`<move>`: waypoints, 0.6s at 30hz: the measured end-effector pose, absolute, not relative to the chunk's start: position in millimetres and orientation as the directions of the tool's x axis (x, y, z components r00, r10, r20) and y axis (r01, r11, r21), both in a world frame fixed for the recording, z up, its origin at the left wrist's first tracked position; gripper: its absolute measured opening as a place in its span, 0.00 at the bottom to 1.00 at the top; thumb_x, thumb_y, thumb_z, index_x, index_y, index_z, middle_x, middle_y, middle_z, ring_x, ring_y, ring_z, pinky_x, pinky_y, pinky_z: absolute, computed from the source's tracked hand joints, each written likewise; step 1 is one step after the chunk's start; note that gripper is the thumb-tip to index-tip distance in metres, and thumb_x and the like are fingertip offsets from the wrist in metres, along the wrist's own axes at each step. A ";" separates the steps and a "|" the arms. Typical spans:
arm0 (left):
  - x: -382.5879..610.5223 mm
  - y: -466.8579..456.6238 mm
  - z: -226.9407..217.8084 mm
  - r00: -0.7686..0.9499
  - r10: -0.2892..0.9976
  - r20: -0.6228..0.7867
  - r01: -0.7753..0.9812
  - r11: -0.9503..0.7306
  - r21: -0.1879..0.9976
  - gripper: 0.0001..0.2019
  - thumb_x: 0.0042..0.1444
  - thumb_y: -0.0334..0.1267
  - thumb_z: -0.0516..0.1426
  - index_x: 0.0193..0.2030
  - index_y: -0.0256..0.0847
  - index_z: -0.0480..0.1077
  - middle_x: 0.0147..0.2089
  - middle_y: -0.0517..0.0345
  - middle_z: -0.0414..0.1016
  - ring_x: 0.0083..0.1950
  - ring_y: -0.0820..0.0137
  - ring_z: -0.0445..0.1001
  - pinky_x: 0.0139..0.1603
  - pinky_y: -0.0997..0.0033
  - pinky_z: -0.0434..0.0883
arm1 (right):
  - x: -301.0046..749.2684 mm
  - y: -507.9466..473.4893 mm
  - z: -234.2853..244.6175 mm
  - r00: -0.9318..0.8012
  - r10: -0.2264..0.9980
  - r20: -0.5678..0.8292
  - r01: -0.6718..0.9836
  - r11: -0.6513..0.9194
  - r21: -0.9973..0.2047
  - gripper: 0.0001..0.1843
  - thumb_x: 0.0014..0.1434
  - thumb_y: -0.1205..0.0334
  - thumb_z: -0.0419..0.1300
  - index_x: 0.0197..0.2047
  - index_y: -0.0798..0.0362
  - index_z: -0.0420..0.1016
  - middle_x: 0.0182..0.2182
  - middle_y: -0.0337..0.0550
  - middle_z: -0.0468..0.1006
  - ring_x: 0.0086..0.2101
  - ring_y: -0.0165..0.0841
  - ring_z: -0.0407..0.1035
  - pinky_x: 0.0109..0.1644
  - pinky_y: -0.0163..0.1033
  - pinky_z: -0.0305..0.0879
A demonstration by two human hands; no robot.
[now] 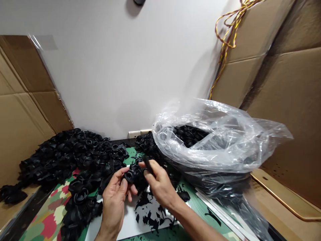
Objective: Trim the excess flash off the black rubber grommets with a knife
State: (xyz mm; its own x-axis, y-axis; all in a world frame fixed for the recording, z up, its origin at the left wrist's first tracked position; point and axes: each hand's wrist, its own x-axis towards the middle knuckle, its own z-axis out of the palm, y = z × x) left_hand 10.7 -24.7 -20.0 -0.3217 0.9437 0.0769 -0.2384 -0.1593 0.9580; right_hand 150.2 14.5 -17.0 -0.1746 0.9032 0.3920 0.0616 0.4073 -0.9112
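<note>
My left hand (115, 197) is closed on a black ribbed rubber bellows (130, 174), thumb on its near side. Its round open end shows, and loose black flaps hang around it. My right hand (160, 182) is closed beside it, touching the flaps. From between its thumb and fingers a dark strip (148, 164) sticks up, too blurred to tell its kind. Below both hands lies a white sheet (130, 214) strewn with thin black rubber scraps (150, 209).
A large heap of black rubber parts (82, 147) covers the left side. At the right stands a clear plastic bag (225, 157), open at the top, with ribbed black parts inside. Cardboard panels (291, 110) flank the workspace; twisted yellow-brown wire (225, 43) hangs at upper right.
</note>
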 end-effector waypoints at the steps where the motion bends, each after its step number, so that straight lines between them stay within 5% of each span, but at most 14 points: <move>1: 11.0 -24.6 -20.7 -0.322 0.943 0.085 -0.211 -0.159 0.964 0.20 0.47 0.46 0.63 0.45 0.39 0.72 0.20 0.61 0.73 0.20 0.76 0.66 0.18 0.81 0.61 | 146.7 12.3 -15.7 -0.219 0.887 0.407 0.111 0.437 -0.893 0.10 0.57 0.65 0.52 0.39 0.54 0.74 0.34 0.45 0.76 0.35 0.35 0.70 0.39 0.37 0.64; 6: 12.6 -23.6 -19.3 -0.372 0.923 0.101 -0.085 -0.143 0.986 0.20 0.38 0.43 0.67 0.39 0.38 0.72 0.21 0.64 0.72 0.17 0.78 0.64 0.17 0.80 0.62 | 140.6 8.1 -12.6 -0.382 0.856 0.349 0.394 0.492 -0.777 0.09 0.56 0.65 0.55 0.26 0.53 0.72 0.21 0.39 0.73 0.23 0.30 0.64 0.27 0.32 0.56; 13: -1.3 -3.6 8.9 -0.605 0.792 0.083 -0.127 -0.199 0.972 0.20 0.33 0.44 0.68 0.29 0.41 0.65 0.17 0.75 0.62 0.12 0.84 0.58 0.12 0.86 0.51 | 145.2 -11.1 -27.5 -0.755 0.473 0.454 0.160 0.804 -0.572 0.04 0.51 0.68 0.58 0.28 0.51 0.72 0.25 0.34 0.75 0.25 0.27 0.67 0.28 0.29 0.56; 16: -5.4 -1.5 20.1 -0.542 0.839 0.048 -0.158 -0.158 0.975 0.23 0.32 0.50 0.68 0.30 0.39 0.66 0.18 0.70 0.66 0.12 0.81 0.61 0.10 0.84 0.49 | 147.7 -6.5 -27.7 -0.619 0.595 0.513 0.393 0.800 -0.453 0.04 0.47 0.70 0.58 0.27 0.52 0.71 0.24 0.38 0.76 0.24 0.31 0.68 0.30 0.32 0.57; 18: -4.2 -4.0 22.3 -0.453 0.891 -0.012 -0.203 -0.090 0.975 0.25 0.31 0.54 0.68 0.26 0.37 0.66 0.21 0.63 0.71 0.12 0.80 0.62 0.10 0.82 0.50 | 153.4 5.1 -23.3 -0.405 0.724 0.557 0.537 0.682 -0.496 0.05 0.49 0.70 0.56 0.27 0.52 0.71 0.22 0.39 0.75 0.23 0.31 0.66 0.28 0.33 0.56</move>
